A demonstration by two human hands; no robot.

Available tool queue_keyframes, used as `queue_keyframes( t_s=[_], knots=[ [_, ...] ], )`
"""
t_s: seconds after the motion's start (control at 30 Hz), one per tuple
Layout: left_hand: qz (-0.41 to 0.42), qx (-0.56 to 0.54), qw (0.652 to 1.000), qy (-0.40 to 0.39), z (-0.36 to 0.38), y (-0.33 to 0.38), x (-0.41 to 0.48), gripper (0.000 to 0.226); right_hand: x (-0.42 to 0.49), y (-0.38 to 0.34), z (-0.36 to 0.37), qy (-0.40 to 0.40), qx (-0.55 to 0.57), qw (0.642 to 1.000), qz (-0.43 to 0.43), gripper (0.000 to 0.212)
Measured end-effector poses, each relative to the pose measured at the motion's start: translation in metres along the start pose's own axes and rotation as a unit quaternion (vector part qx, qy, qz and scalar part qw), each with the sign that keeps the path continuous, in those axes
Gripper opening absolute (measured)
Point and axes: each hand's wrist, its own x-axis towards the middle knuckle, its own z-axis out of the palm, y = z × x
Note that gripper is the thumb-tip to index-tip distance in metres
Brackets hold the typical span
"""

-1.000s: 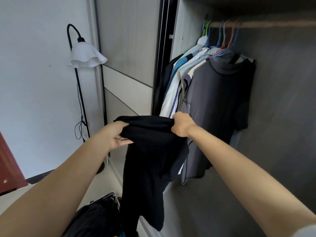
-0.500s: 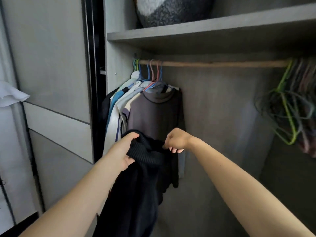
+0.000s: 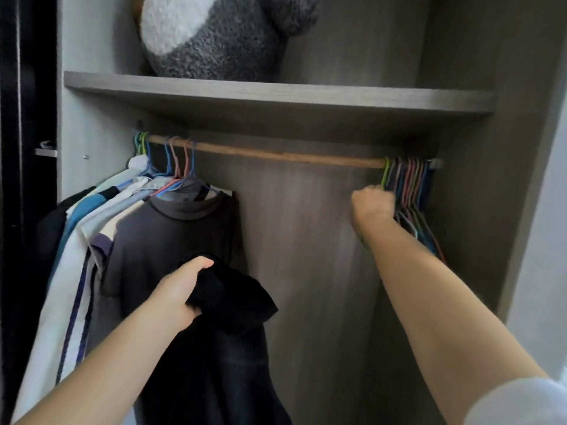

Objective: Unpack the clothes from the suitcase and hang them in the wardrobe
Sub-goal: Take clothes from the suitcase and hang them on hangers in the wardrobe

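Observation:
My left hand (image 3: 176, 291) grips a black knitted garment (image 3: 233, 302) at its top edge; the rest of it hangs down in front of the wardrobe. My right hand (image 3: 372, 202) is stretched to the right end of the wooden rail (image 3: 276, 154), its fingers curled around one of the bunched empty coloured hangers (image 3: 409, 191). A dark grey shirt (image 3: 171, 234) and several lighter clothes (image 3: 92, 225) hang on hangers at the rail's left end. The suitcase is out of view.
A wooden shelf (image 3: 276, 96) runs above the rail, with a grey and white plush object (image 3: 214, 35) on it. The wardrobe's right side wall (image 3: 491, 210) stands close to the hangers. The rail's middle stretch is bare.
My right hand let go of the black garment and moved up and right to the empty hangers. My left hand now holds the garment alone. The view has swung right and upward.

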Motion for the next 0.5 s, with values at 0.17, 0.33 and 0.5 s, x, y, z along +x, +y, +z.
queue_keyframes(
  t_s=[0.17, 0.33, 0.5],
  knots=[
    [0.004, -0.007, 1.0, -0.01, 0.014, 0.001, 0.003, 0.039, 0.009, 0.006, 0.013, 0.006, -0.043, 0.999, -0.004, 0.039],
    [0.017, 0.018, 1.0, -0.001, 0.025, -0.002, 0.005, 0.038, 0.023, 0.012, -0.001, -0.056, 0.212, 0.971, 0.096, 0.037],
    [0.015, 0.038, 0.999, 0.013, 0.021, -0.009, 0.005, 0.034, 0.027, -0.001, -0.012, 0.001, 0.447, 0.882, 0.152, 0.035]
  ],
)
